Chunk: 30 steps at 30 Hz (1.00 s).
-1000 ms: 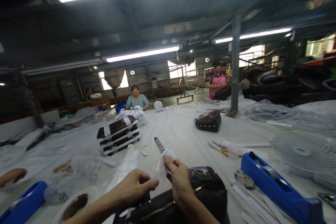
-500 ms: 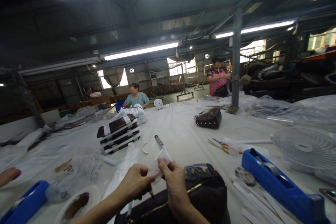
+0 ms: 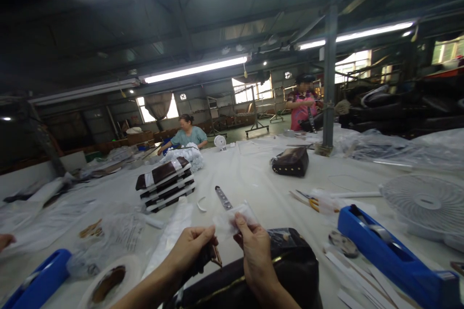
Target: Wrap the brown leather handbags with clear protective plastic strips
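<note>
My left hand [image 3: 194, 248] is closed around a dark strap with a gold-toned buckle [image 3: 216, 257] hanging below its fingertips. In my right hand [image 3: 255, 246], thumb and fingers pinch a thin, see-through white wrapping sheet [image 3: 237, 219]. A dark strap end with a row of holes [image 3: 222, 198] shows beyond the sheet, its near part covered. Whether it joins the buckled piece I cannot tell. Beneath both hands lies a dark brown leather bag [image 3: 293, 268] with a gold zipper, clear film over its far corner and its near side cut off by the frame.
A stack of wrapped dark bags [image 3: 165, 183] and a studded bag [image 3: 290, 161] sit farther out. Blue tape dispensers [image 3: 393, 246] flank me, with a tape roll [image 3: 108, 285] at left. Scissors [image 3: 310, 199] and a white fan [image 3: 424, 203] lie right. Two co-workers stand beyond; another hand shows far left.
My hands have moved apart; my right hand has shifted right with the wrapping sheet, which is spread wider. The buckle under my left hand shows more clearly. The hand at far left has drawn back.
</note>
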Each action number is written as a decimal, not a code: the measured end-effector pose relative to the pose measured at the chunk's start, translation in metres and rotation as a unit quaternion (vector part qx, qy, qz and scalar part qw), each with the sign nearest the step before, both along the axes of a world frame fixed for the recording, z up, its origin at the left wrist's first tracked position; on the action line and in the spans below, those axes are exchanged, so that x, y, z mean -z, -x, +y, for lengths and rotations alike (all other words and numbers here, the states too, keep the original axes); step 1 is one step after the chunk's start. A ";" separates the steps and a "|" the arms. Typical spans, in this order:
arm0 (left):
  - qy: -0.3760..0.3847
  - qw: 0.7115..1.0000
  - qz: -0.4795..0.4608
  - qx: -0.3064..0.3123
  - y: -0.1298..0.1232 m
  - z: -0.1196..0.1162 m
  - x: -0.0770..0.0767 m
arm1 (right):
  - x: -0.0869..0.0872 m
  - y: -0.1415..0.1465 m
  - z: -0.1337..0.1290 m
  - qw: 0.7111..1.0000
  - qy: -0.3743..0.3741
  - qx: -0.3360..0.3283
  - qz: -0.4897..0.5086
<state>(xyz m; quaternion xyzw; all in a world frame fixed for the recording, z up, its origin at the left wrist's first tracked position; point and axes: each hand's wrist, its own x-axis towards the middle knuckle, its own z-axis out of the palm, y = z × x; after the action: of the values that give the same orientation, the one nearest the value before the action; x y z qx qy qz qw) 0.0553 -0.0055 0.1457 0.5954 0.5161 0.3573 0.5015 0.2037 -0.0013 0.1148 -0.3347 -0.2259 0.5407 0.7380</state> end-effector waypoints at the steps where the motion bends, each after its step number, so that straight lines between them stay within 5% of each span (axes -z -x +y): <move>1: -0.002 1.000 -0.010 0.005 0.002 -0.001 -0.001 | -0.001 -0.003 -0.001 1.000 0.007 0.001 0.009; 7: 0.004 0.997 -0.068 -0.020 0.020 0.000 -0.007 | 0.004 -0.011 -0.006 0.994 0.052 -0.024 0.093; 15: -0.038 0.998 -0.049 0.004 0.018 -0.006 -0.008 | 0.004 0.010 -0.021 0.925 0.099 -0.249 0.271; 19: -0.052 0.998 0.030 -0.014 0.018 -0.007 -0.006 | -0.007 0.008 -0.023 0.931 0.068 -0.222 0.282; 22: 0.008 0.995 0.093 0.045 0.022 -0.009 -0.010 | -0.012 0.006 -0.024 0.940 0.041 -0.210 0.266; 26: 0.058 0.985 0.084 0.136 0.024 -0.016 -0.018 | -0.014 0.008 -0.031 0.941 0.010 -0.233 0.245; 30: 0.046 0.989 0.073 0.119 0.021 -0.024 -0.021 | -0.011 0.006 -0.031 0.954 0.012 -0.221 0.204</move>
<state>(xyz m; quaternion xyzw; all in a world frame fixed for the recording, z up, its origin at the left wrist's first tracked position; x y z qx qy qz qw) 0.0343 -0.0294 0.1668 0.6534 0.4923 0.2267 0.5285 0.1975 -0.0328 0.1256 -0.1678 -0.1326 0.7492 0.6268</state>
